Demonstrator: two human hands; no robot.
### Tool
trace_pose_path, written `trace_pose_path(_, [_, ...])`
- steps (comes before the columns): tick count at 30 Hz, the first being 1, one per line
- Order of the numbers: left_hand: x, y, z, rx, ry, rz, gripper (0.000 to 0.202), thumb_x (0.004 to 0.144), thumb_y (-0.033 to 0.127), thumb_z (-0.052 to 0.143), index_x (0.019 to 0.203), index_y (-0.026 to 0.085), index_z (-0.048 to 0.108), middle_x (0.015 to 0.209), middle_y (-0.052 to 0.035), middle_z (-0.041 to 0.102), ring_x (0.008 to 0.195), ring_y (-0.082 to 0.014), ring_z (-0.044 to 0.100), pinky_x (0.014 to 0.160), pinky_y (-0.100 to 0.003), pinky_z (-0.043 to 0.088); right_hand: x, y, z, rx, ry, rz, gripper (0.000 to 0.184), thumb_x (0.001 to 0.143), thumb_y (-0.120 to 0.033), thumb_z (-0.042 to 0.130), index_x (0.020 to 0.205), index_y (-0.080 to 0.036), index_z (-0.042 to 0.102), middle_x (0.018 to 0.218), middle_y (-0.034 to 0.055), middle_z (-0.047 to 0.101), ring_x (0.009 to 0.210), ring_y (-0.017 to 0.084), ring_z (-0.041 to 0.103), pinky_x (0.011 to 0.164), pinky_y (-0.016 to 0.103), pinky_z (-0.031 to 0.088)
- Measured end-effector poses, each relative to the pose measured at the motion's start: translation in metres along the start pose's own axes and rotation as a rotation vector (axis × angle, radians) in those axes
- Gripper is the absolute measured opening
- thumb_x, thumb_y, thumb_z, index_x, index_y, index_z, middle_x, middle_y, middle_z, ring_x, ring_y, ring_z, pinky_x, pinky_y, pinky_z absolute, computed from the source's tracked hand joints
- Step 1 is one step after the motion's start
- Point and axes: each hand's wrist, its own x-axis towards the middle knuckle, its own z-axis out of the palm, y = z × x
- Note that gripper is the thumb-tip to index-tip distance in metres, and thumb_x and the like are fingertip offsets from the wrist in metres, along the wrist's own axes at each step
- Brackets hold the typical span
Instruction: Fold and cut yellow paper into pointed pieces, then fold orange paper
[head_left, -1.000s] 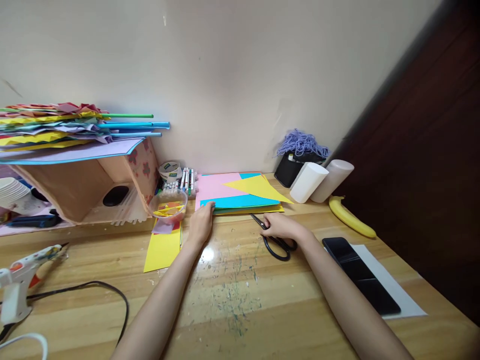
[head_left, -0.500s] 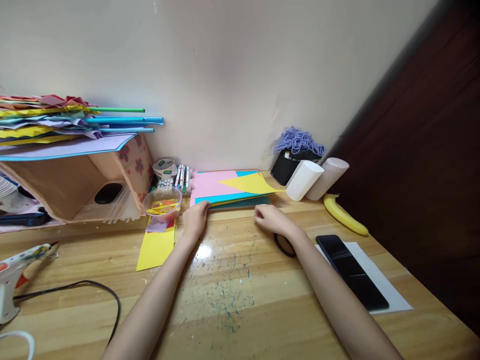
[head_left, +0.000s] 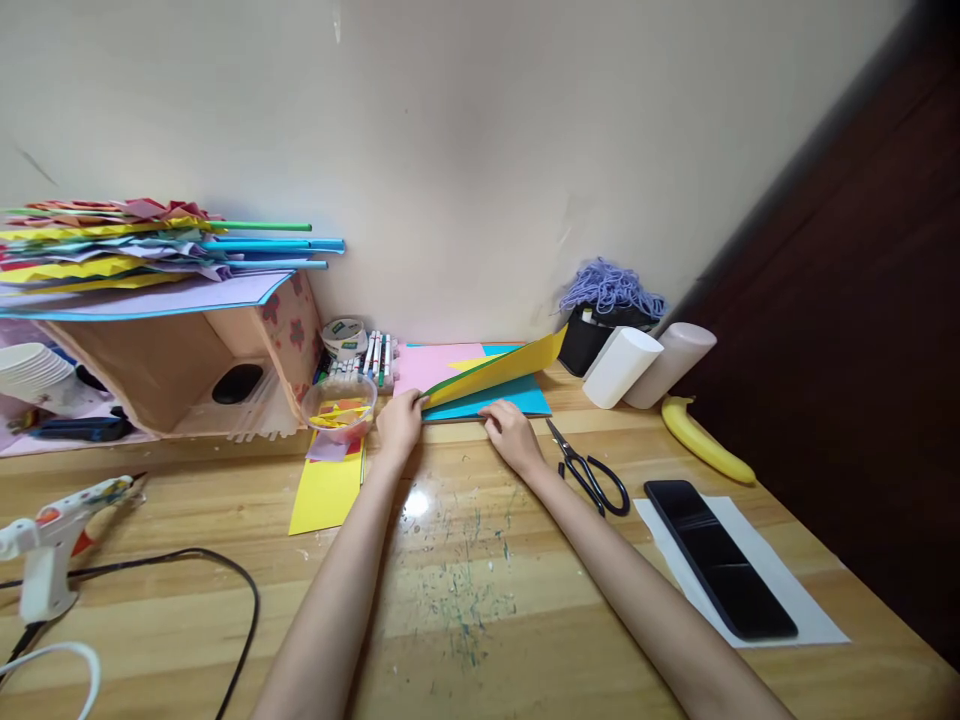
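A stack of coloured paper lies against the wall, with pink paper [head_left: 427,367] on its left and blue paper [head_left: 517,396] beneath. My left hand [head_left: 400,425] is closed on the left end of some lifted yellow paper [head_left: 510,372], which tilts up toward the right. At the front edge of the blue paper rests my right hand [head_left: 510,432], its fingers bent against the edge; whether they grip a sheet I cannot make out. Black-handled scissors [head_left: 589,475] lie just right of my right wrist, and a clear bowl of paper scraps [head_left: 340,408] is left of my left hand.
To the right are a phone [head_left: 720,560] on white paper, a banana [head_left: 705,445], a white cylinder [head_left: 622,368] and purple yarn [head_left: 611,288]. On the left stand a glue gun [head_left: 56,545], its cord, and a box [head_left: 289,335] topped with paper flowers. Markers [head_left: 377,357] sit behind the bowl.
The yellow paper has been raised off the blue paper at its right end. My right hand has moved left to the stack's front edge, uncovering the scissors.
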Motion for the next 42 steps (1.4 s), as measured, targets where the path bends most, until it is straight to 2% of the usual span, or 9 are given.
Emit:
trace_pose_path(8, [0.007, -0.002, -0.005, -0.047, -0.064, 0.005, 0.03, 0.085, 0.037, 0.039, 0.086, 0.023, 0.065, 0.091, -0.0053, 0.069, 0.084, -0.0201, 0.061, 0.06, -0.024, 0.036, 0.013, -0.003, 0.011, 0.104, 0.085, 0.121, 0.017, 0.084, -0.021, 0.04, 0.081, -0.018, 0.057, 0.081, 0.007, 0.06, 0.081, 0.021, 0.052, 0.076, 0.032, 0.04])
trace_pose_path(13, [0.01, -0.003, -0.008, -0.064, -0.098, -0.005, 0.031, 0.086, 0.036, 0.038, 0.089, 0.022, 0.066, 0.092, -0.0067, 0.069, 0.085, -0.0212, 0.061, 0.063, -0.025, 0.037, 0.009, -0.002, 0.007, 0.213, 0.065, 0.249, 0.03, 0.083, -0.039, 0.045, 0.066, -0.018, 0.057, 0.072, 0.0055, 0.062, 0.074, 0.019, 0.054, 0.07, 0.027, 0.039])
trace_pose_path(17, [0.009, -0.004, -0.008, -0.086, -0.109, 0.001, 0.03, 0.086, 0.035, 0.039, 0.091, 0.022, 0.066, 0.094, -0.0059, 0.069, 0.086, -0.02, 0.06, 0.067, -0.024, 0.038, 0.006, -0.001, 0.008, 0.338, 0.075, 0.383, 0.044, 0.081, -0.053, 0.043, 0.061, -0.016, 0.057, 0.059, 0.0026, 0.058, 0.057, 0.015, 0.052, 0.055, 0.024, 0.038])
trace_pose_path(20, [0.008, -0.004, -0.009, -0.101, -0.114, 0.031, 0.029, 0.086, 0.035, 0.04, 0.091, 0.023, 0.066, 0.095, -0.0054, 0.069, 0.088, -0.0197, 0.06, 0.069, -0.024, 0.039, 0.005, 0.0, 0.011, 0.454, 0.067, 0.468, 0.046, 0.076, -0.059, 0.045, 0.057, -0.017, 0.052, 0.048, -0.0005, 0.051, 0.04, 0.01, 0.042, 0.04, 0.023, 0.032])
trace_pose_path(23, [0.008, -0.006, -0.009, -0.112, -0.115, 0.066, 0.03, 0.086, 0.034, 0.038, 0.091, 0.023, 0.065, 0.094, -0.0053, 0.068, 0.088, -0.0202, 0.06, 0.07, -0.024, 0.039, 0.006, 0.0, 0.013, 0.579, 0.039, 0.516, 0.045, 0.07, -0.06, 0.052, 0.057, -0.018, 0.05, 0.049, 0.0, 0.054, 0.035, 0.009, 0.041, 0.036, 0.022, 0.033])
trace_pose_path(28, [0.007, -0.007, -0.011, -0.13, -0.121, 0.093, 0.03, 0.087, 0.032, 0.038, 0.093, 0.021, 0.064, 0.097, -0.0064, 0.068, 0.089, -0.0206, 0.059, 0.072, -0.025, 0.039, 0.008, 0.0, 0.014, 0.718, 0.043, 0.556, 0.042, 0.062, -0.056, 0.062, 0.056, -0.016, 0.053, 0.05, 0.0019, 0.056, 0.042, 0.011, 0.051, 0.043, 0.024, 0.043])
trace_pose_path(34, [0.002, 0.0, -0.013, -0.135, -0.162, 0.186, 0.025, 0.075, 0.043, 0.057, 0.09, 0.025, 0.066, 0.097, -0.0025, 0.068, 0.091, -0.0205, 0.059, 0.071, -0.025, 0.04, 0.008, 0.003, 0.013, 0.789, 0.077, 0.577, 0.037, 0.06, -0.05, 0.067, 0.057, -0.014, 0.057, 0.05, 0.0029, 0.058, 0.043, 0.011, 0.052, 0.044, 0.024, 0.043])
trace_pose_path(39, [-0.002, 0.009, -0.007, -0.106, -0.152, 0.201, 0.025, 0.083, 0.035, 0.046, 0.093, 0.024, 0.066, 0.098, -0.006, 0.068, 0.092, -0.0208, 0.059, 0.072, -0.026, 0.038, 0.011, 0.002, 0.014, 0.834, 0.075, 0.572, 0.036, 0.059, -0.048, 0.068, 0.052, -0.014, 0.057, 0.05, 0.0038, 0.058, 0.044, 0.011, 0.051, 0.045, 0.024, 0.044])
trace_pose_path(42, [-0.001, 0.01, -0.006, -0.106, -0.154, 0.182, 0.029, 0.085, 0.035, 0.042, 0.095, 0.023, 0.067, 0.099, -0.0082, 0.067, 0.092, -0.0213, 0.059, 0.073, -0.026, 0.038, 0.019, -0.002, -0.001, 0.872, 0.073, 0.557, 0.034, 0.059, -0.048, 0.067, 0.057, -0.015, 0.059, 0.051, 0.0031, 0.058, 0.046, 0.012, 0.052, 0.047, 0.025, 0.045])
